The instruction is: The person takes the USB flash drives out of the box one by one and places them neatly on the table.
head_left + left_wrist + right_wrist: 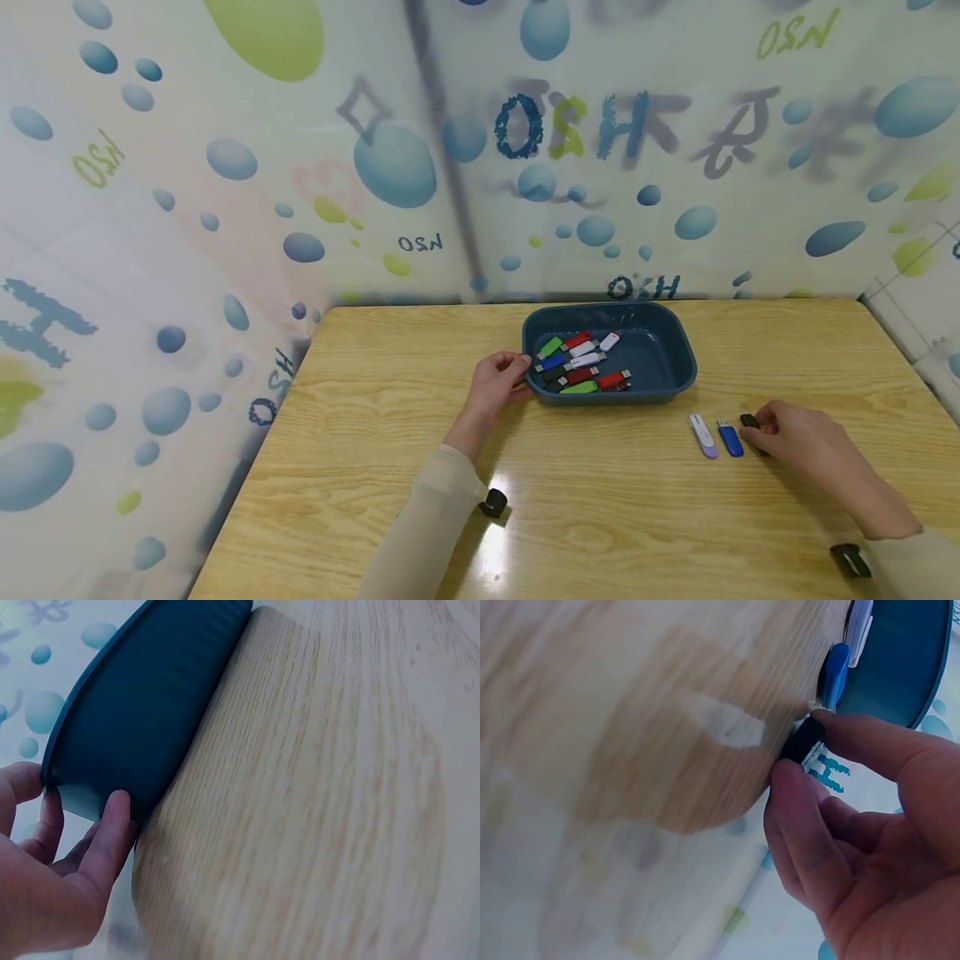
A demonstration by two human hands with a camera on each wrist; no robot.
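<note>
My left hand [495, 382] grips the left end of a dark blue plastic bin [678, 385], thumb at the rim and fingers against the outer wall. In the left wrist view the fingers [112, 817] touch the bin's side. To the right of the bin, my right hand [806, 437] pinches a black USB flash drive [804, 739] between thumb and fingertips, close over the table. Left of it a blue USB flash drive [731, 439] and a white and lilac one [703, 437] lie side by side.
Several USB flash drives in green, red, white, blue and black, such as a white one [587, 361], lie in the bin's left part. The wooden table [600, 500] meets a patterned wall covering [465, 208] at its back edge. Both wrists wear black straps.
</note>
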